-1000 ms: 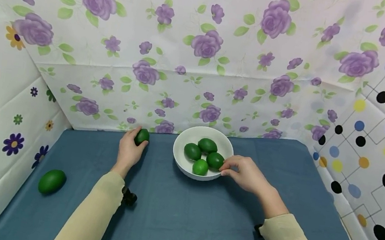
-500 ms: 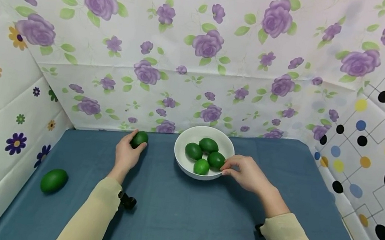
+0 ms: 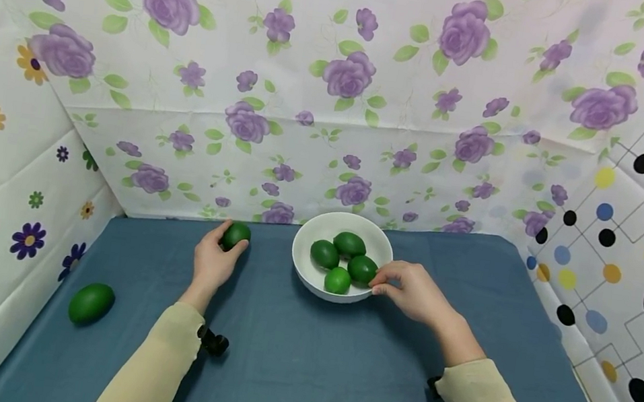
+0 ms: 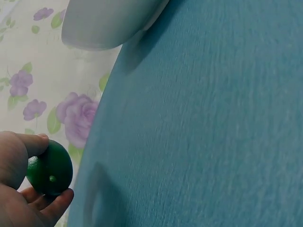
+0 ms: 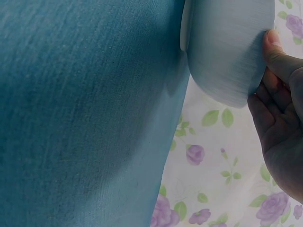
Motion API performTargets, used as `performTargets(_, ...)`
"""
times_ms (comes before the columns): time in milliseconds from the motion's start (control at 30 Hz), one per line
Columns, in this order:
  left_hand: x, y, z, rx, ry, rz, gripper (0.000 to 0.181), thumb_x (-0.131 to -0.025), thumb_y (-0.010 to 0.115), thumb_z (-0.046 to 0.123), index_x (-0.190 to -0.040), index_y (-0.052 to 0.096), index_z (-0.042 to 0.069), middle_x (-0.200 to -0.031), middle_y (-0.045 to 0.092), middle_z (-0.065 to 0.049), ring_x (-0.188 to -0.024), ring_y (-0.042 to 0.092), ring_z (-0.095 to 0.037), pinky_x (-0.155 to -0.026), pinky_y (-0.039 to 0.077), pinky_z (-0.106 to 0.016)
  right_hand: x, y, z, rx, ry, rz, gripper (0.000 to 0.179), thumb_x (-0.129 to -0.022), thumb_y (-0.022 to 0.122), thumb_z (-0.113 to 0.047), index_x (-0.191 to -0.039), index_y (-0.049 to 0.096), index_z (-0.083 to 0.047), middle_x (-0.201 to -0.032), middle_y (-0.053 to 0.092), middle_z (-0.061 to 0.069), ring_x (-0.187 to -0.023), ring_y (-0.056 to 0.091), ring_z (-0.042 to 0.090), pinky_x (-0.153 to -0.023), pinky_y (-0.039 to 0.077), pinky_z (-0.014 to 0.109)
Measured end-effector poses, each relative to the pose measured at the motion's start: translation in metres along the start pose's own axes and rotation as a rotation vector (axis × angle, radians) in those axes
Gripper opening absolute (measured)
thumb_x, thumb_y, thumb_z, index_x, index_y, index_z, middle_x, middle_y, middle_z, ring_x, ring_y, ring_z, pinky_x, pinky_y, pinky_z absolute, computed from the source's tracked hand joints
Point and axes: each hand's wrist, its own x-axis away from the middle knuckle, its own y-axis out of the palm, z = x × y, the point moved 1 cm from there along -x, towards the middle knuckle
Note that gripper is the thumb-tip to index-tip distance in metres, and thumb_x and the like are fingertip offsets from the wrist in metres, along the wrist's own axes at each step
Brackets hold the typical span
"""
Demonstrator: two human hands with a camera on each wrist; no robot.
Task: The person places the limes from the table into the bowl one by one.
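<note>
My left hand (image 3: 213,261) grips a dark green lime (image 3: 236,236) near the back edge of the table, thumb on one side and fingers on the other. In the left wrist view this lime (image 4: 56,168) shows its stem-end nub toward the camera. To the right stands a white bowl (image 3: 303,260) with several green limes inside, one of them (image 3: 337,280) brighter. My right hand (image 3: 412,292) pinches the bowl's right rim. From the right wrist view, the thumb lies at the rim of the bowl (image 5: 227,52) and the fingers curl against its side.
Another green lime (image 3: 91,304) lies alone at the left of the blue tablecloth (image 3: 299,374). A flower-printed sheet (image 3: 288,88) rises directly behind the table. Patterned sheets also hang at the left and right sides.
My left hand has drawn the lime slightly back from the rear sheet, toward me. My right hand keeps its hold on the bowl's rim, and the bowl stays in place.
</note>
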Motion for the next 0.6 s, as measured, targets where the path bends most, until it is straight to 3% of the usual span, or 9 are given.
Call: performTargets(600, 0.017, 0.006, 0.033, 0.128, 0.006, -0.022, 0.065, -0.107, 0.07, 0.032, -0.164, 0.046, 0.011, -0.158, 0.05, -0.023, -0.137, 0.055, -0.042, -0.106, 0.054, -0.058, 0.0, 0.001, 0.001, -0.005, -0.005, 0.003, 0.006, -0.095, 0.083, -0.018, -0.101, 0.085, -0.02, -0.11, 0.077, -0.007, -0.11, 0.071, 0.021, -0.092, 0.063, 0.045)
